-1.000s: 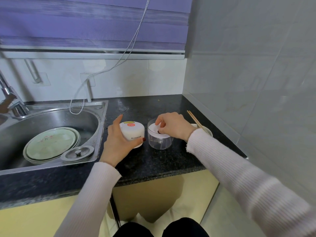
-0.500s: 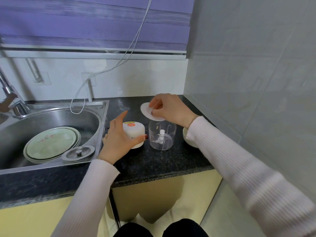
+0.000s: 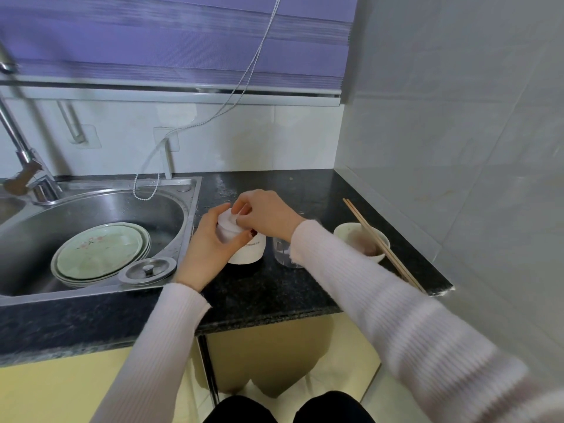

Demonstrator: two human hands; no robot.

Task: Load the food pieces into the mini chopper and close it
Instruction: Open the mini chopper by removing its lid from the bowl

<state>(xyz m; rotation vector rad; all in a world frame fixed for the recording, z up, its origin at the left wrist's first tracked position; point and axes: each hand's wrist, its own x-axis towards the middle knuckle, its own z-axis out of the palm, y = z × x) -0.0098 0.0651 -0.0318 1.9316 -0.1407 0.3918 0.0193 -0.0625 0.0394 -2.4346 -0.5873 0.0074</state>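
Observation:
The chopper's white motor top (image 3: pixel 248 250) stands on the black counter (image 3: pixel 274 297), held around its left side by my left hand (image 3: pixel 210 242). My right hand (image 3: pixel 264 213) pinches a thin white disc lid (image 3: pixel 227 224) and holds it on top of the motor unit. The clear chopper cup (image 3: pixel 285 253) stands uncovered just to the right, partly hidden behind my right sleeve. A small white bowl (image 3: pixel 345 232) with dark food pieces (image 3: pixel 370 247) sits further right, with wooden chopsticks (image 3: pixel 384 245) lying across it.
A steel sink (image 3: pixel 91 209) on the left holds stacked green plates (image 3: pixel 100 254) and a metal strainer plug (image 3: pixel 148 270). A faucet (image 3: pixel 21 160) rises at far left. A tiled wall closes the right side. The counter's front edge runs below my wrists.
My right hand lifted the white disc lid off the clear cup and carried it left onto the white motor top. My left hand stayed on the motor top.

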